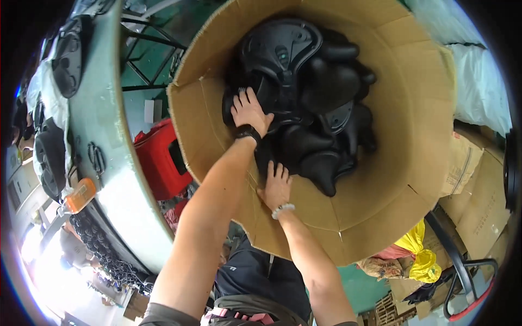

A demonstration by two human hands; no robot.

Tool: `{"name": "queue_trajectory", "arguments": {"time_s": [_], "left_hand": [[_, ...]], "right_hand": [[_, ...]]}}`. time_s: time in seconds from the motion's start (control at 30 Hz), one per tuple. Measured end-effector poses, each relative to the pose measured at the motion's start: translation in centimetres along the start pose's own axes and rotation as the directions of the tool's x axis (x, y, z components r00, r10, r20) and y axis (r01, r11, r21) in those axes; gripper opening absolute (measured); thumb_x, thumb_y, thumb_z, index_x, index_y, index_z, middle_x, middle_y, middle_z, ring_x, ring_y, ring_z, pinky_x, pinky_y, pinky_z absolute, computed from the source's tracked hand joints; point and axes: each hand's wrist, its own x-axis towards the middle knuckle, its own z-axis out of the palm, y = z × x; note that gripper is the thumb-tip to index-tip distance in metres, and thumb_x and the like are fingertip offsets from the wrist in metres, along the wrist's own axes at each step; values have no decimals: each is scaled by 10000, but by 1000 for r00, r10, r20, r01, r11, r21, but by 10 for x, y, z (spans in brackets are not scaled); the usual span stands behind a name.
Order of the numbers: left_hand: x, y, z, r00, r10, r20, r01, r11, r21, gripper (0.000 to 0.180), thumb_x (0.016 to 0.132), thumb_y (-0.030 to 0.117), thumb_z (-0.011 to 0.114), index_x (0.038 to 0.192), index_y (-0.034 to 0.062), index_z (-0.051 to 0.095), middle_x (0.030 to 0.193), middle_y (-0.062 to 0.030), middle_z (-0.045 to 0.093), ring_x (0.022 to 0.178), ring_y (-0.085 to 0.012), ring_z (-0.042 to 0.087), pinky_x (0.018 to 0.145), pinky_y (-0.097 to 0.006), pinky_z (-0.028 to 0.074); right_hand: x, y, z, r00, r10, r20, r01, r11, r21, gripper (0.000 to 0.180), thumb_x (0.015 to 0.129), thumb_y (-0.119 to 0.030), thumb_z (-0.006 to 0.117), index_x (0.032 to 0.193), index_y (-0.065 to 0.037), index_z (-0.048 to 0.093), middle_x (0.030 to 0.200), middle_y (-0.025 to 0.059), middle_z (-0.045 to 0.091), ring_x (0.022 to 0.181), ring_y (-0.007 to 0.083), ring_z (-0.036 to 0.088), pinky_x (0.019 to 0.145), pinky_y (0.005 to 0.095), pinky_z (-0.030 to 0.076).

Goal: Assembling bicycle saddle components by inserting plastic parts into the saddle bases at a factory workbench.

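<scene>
- The large cardboard box (380, 179) was already well filled: a heap of black moulded plastic parts (321, 103) lay piled inside it, reaching from near its left wall toward the far side.
- More black parts (51, 155) lay on the pale green workbench (109, 136) to the left, outside the box, so the work looked only partly done.
- The left hand (250, 111) reached deep into the box, palm down, fingers spread and pressed on the topmost part near the left wall, not closed around it.
- The right hand (277, 187) rested lower, near the box's near wall, fingers open and flat against the edge of the heap.
- Both forearms came in over the near rim, left one stretched farther.
- A red crate (160, 160) stood between bench and box.
</scene>
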Motion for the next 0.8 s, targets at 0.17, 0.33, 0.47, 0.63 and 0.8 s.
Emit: {"name": "queue_trajectory", "arguments": {"time_s": [0.17, 0.33, 0.47, 0.63, 0.8], "left_hand": [[13, -33, 39, 986, 55, 156, -69, 994, 85, 992, 734, 369, 867, 1495, -1, 349, 1450, -222, 484, 1370, -423, 437, 1074, -481, 457], [5, -31, -2, 984, 67, 163, -75, 996, 39, 752, 743, 322, 842, 1309, -4, 468, 1260, -197, 598, 1261, -409, 519, 956, -445, 548], [-43, 2, -87, 981, 22, 194, 4, 991, -134, 604, 709, 362, 789, 1137, 22, 532, 1082, -221, 663, 1041, -398, 637, 842, -501, 559], [-199, 10, -231, 990, 137, -24, -128, 829, -544, 646, 699, 283, 770, 1246, 1, 572, 997, -240, 699, 919, -414, 698, 836, -476, 570], [-365, -27, -360, 974, -144, -176, 14, 812, -584, 687, 695, 240, 805, 1303, 17, 574, 1153, -203, 693, 1037, -364, 698, 916, -423, 568]], "right_hand": [[50, 29, 42, 991, -60, -117, 23, 957, -290, 858, 847, -227, 754, 1581, -147, 318, 1534, 206, 390, 1262, 386, 535, 1024, 502, 483], [26, 63, -16, 988, 146, -53, -140, 985, 105, 993, 722, -156, 858, 1543, -146, 300, 1164, 175, 537, 1019, 386, 648, 830, 469, 589], [-38, 108, -59, 909, 387, -154, -296, 860, 415, 963, 690, -193, 844, 1510, -105, 345, 1349, 280, 558, 1169, 483, 604, 1010, 526, 508], [-131, 153, -110, 779, 588, -220, -30, 384, 923, 785, 736, -94, 743, 1431, 96, 432, 1347, 173, 583, 1182, 275, 586, 1049, 359, 458], [-219, 102, -157, 939, 263, -219, 264, -150, 953, 661, 875, -138, 647, 1486, -38, 415, 1403, 129, 544, 1216, 284, 597, 1002, 448, 526]]}}
